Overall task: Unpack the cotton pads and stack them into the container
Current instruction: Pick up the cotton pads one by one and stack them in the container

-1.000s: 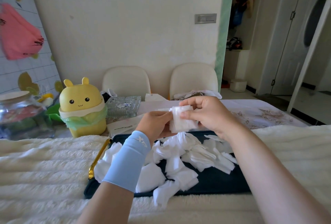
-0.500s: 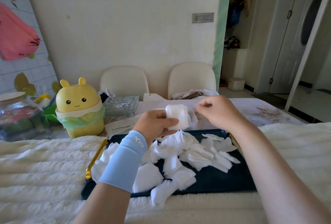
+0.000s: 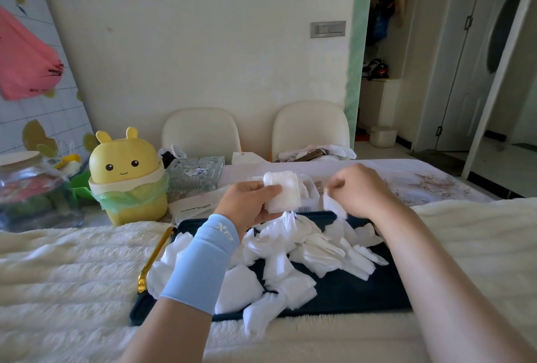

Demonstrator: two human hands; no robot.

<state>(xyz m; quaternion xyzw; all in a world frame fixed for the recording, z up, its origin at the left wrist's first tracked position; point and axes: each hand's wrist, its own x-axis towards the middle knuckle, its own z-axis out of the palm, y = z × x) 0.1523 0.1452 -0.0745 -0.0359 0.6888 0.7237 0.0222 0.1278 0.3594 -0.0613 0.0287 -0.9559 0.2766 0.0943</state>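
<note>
**Two hands above a tray of pads**

Two hands are raised over the far edge of the tray (image 3: pixel 348 296). The left hand (image 3: pixel 247 203), with a pale blue sleeve (image 3: pixel 200 261) on its forearm, grips a small stack (image 3: pixel 286 192) of white pads. Its thumb is clamped across the front and its fingers are curled behind, so the stack stands nearly upright. The right hand (image 3: pixel 363 188) is just beside it, apart from the stack. Its fingers are curled in together and pinch a single pad (image 3: pixel 334 206), which hangs below the knuckles and is blurred.

Many loose pads (image 3: pixel 319 249) lie heaped across the middle and far half of the dark tray. More lie along its left edge beside the gold handle (image 3: pixel 154 258). One droops over the near edge onto the white blanket (image 3: pixel 72 275) that carries the tray.

Just behind the stack, past the tray's far edge, a clear box (image 3: pixel 311 192) stands on the table (image 3: pixel 421 182), mostly hidden by the stack. I cannot tell what it holds.

Toward the table's left end stand a yellow bin (image 3: pixel 128 176) with a green liner, a glass dish (image 3: pixel 197 171) behind it and a big jar (image 3: pixel 29 188) at the left edge.
</note>
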